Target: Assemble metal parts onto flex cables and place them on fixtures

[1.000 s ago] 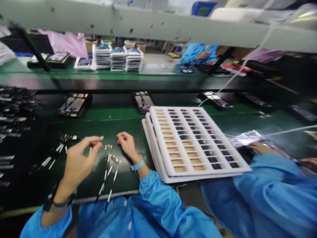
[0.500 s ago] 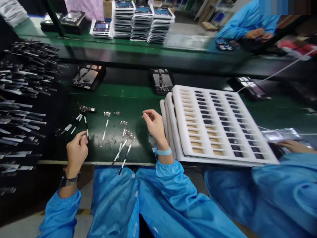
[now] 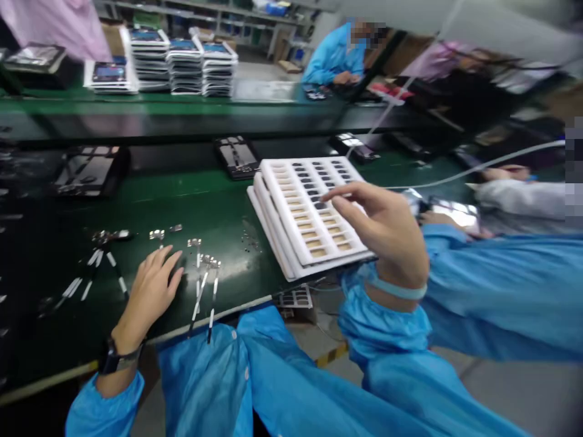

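My left hand (image 3: 152, 285) lies flat on the green bench with fingers stretched, touching the thin flex strips with metal ends (image 3: 203, 285) laid out there; it holds nothing. More strips (image 3: 98, 261) lie to its left. My right hand (image 3: 380, 227) hovers raised over the near right corner of a stack of white foam trays (image 3: 282, 227), fingers extended and loosely curved, with nothing visible in them. The trays hold several small dark parts (image 3: 319, 182) in rows of pockets.
A dark fixture (image 3: 237, 156) and another (image 3: 88, 170) sit on the belt behind. Stacks of trays (image 3: 182, 57) stand on the far bench. A co-worker's blue sleeve (image 3: 501, 285) and hand are at my right; other people work beyond.
My right hand rose from the bench and swung right over the foam trays. My left hand let go of its pinch and flattened onto the strips. The view turned right.
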Available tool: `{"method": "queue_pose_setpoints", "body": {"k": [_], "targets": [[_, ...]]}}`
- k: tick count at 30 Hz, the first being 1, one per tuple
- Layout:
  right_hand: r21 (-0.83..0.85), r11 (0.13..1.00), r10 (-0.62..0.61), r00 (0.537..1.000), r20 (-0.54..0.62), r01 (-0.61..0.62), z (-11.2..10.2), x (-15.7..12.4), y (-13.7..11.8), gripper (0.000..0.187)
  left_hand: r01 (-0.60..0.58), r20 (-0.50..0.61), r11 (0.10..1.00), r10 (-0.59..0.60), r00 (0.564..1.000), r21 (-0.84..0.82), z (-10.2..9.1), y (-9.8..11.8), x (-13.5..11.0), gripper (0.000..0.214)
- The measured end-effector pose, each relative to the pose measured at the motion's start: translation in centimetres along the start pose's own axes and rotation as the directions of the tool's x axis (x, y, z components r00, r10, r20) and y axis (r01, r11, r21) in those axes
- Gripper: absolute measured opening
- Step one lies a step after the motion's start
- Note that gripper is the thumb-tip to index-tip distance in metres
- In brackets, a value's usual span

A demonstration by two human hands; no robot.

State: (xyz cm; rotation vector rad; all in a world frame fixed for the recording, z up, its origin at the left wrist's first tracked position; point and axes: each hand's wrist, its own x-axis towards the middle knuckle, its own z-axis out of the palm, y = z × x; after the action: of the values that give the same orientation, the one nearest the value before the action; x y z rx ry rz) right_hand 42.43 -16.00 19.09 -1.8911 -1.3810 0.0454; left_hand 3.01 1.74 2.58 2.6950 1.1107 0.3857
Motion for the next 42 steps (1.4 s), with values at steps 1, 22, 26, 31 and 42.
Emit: {"method": "queue_pose_setpoints", "body": {"k": [1,22,26,31,42], "targets": [[-0.045,0.999,0.019,0.999,-0.028,-0.020,-1.0,1.1,1.6,0.019,-0.021,0.028,1.000,0.020,0.999,0.020,0.6,-0.2,0.3,0.048],[-0.500,0.851,0.080,0.903,0.423,0.159,0.7,5.8,16.6,0.023,0.083,-0.007,0.992,-0.083,0.997,0.091,0.4,-4.2,-1.9,0.050],[-0.568,0.796,0.121,0.865,0.486,0.208,0.9,5.9,17.0,0.030,0.028,-0.023,0.999,-0.027,0.999,0.022,-0.1,-1.9,0.6,0.046],[-0.644,0.721,0.138,0.858,0.494,0.255,1.7,6.1,17.2,0.025,-0.041,0.067,0.997,0.045,0.997,-0.061,0.8,0.7,4.3,0.040],[-0.059,0.993,0.104,0.994,0.034,-0.102,-1.8,2.1,12.2,0.027,-0.052,0.179,0.988,0.078,0.981,-0.145,2.1,0.7,4.3,0.037]]}}
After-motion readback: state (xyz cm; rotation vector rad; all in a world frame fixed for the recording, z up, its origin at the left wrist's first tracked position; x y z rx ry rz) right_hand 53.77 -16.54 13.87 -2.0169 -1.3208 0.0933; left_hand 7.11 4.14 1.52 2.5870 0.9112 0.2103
